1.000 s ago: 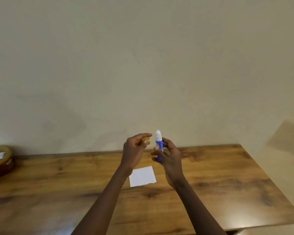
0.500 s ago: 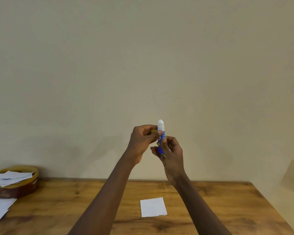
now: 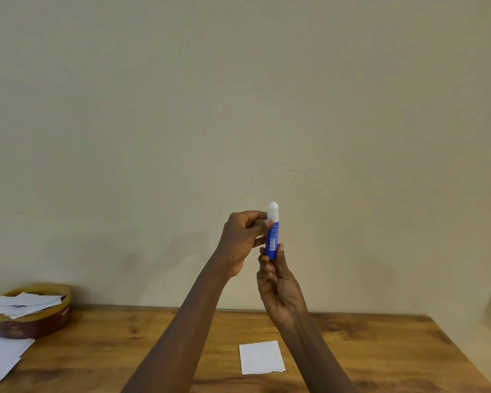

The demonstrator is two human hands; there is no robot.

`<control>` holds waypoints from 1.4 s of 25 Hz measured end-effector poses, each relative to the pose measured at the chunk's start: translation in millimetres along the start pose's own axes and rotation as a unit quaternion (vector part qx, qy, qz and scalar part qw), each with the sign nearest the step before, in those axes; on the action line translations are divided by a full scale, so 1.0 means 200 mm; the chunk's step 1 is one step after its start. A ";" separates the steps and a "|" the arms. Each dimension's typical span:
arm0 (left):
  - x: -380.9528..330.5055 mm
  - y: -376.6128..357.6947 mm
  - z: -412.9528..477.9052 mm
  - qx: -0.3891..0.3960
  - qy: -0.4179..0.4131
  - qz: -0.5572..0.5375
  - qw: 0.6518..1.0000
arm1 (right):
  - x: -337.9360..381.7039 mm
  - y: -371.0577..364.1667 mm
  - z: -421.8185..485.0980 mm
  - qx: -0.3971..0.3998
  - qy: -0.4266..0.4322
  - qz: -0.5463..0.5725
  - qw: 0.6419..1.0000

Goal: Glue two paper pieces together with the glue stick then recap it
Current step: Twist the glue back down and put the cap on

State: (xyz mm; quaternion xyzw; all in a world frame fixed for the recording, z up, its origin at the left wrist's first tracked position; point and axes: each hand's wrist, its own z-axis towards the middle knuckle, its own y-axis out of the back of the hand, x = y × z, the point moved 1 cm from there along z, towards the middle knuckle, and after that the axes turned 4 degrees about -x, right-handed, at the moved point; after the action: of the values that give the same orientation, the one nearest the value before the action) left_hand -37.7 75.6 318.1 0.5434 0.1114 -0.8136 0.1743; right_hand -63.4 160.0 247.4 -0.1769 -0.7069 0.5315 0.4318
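I hold a blue glue stick (image 3: 272,239) upright in front of the wall, its white glue tip bare and pointing up. My right hand (image 3: 278,282) grips its lower end. My left hand (image 3: 243,239) is curled beside the top of the tube, with the thumb touching it, and a small yellow piece that looks like the cap (image 3: 259,222) shows between its fingers. A small white paper square (image 3: 262,357) lies flat on the wooden table (image 3: 366,350) below my arms.
A round brown and yellow tin (image 3: 37,321) stands at the back left of the table with loose paper pieces (image 3: 23,303) on top. More white paper (image 3: 0,358) lies at the left edge. The table's right edge runs down at the far right.
Both hands have risen with the glue stick, from just above the table to well up in front of the wall. My left hand has closed in onto the tube's top.
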 end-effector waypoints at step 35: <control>0.04 -0.05 0.02 -0.008 0.003 -0.026 1.000 | 0.13 0.02 -0.01 -0.028 -0.073 -0.097 0.992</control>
State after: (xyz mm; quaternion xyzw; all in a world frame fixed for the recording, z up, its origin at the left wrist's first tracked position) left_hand -48.3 82.5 312.6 0.5413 0.1326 -0.8152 0.1576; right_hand -76.6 181.0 255.4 -0.0799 -0.7647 0.4788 0.4238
